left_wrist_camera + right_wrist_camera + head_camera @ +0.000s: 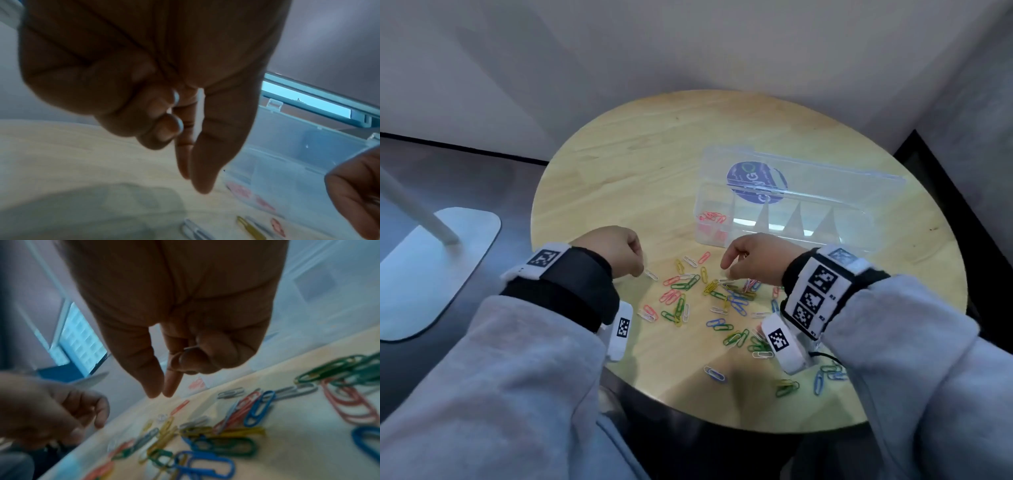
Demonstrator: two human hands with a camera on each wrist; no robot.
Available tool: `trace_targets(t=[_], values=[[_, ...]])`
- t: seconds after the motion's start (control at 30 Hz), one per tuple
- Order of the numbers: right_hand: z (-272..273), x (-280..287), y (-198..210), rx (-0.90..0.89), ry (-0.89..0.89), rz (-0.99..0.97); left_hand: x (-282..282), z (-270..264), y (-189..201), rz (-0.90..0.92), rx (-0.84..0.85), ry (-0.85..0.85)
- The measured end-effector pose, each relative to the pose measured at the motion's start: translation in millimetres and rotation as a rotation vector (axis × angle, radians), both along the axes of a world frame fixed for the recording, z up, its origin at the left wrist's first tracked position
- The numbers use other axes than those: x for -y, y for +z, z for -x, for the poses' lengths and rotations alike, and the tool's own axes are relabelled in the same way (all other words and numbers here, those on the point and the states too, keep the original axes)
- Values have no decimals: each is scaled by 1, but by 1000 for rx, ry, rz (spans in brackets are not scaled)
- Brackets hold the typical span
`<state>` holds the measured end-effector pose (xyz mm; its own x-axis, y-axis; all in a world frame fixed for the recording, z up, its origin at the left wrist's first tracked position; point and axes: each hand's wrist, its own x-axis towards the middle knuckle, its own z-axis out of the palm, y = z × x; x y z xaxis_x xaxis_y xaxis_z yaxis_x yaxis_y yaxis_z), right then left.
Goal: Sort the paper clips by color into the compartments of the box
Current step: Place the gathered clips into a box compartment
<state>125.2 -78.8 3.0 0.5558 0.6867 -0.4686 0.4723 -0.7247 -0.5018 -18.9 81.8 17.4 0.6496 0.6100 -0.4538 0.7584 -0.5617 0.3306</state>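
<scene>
Loose paper clips (709,294) in several colours lie scattered on the round wooden table (637,171). Behind them stands the clear box (825,240) with its lid up and red clips (712,216) in its leftmost compartment. My left hand (638,270) hovers with thumb and index pointing down just above a white clip (651,274); the left wrist view shows nothing between those fingertips (202,186). My right hand (724,267) points down at the pile's far edge. Its curled fingers hold a thin white clip (190,348) against the palm.
A white lamp base (431,267) stands on the dark floor to the left. Walls close in behind and to the right of the table. A few clips (825,375) lie near the table's front edge under my right wrist.
</scene>
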Motion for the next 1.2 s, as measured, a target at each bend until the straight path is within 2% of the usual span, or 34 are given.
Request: trace_targets(t=[0.17,0.27,0.53,0.67,0.77,0.9,0.97,1.03,1.2], values=[[7,-11,-5,173,141,125,4,-5,-4,-44,-66,-89],[10,-15,-7,207,191,176,7,-7,-10,-72,-106,-116],[3,-4,-12,100,164,204,4,-16,-25,-69,-170,-138],[-2,5,-5,-32,56,103,3,-18,-28,-42,-180,-142],[-5,15,-2,-164,-51,-1,1,-16,-30,-30,-123,-106],[-2,26,-9,-491,-297,-262,2,-13,-27,-46,-67,-78],[1,30,-12,-612,-364,-343,3,-15,-27,-38,-81,-95],[4,34,-14,-675,-370,-355,3,-16,-27,-30,-107,-99],[7,43,-16,-687,-435,-328,6,-11,-24,2,-154,-76]])
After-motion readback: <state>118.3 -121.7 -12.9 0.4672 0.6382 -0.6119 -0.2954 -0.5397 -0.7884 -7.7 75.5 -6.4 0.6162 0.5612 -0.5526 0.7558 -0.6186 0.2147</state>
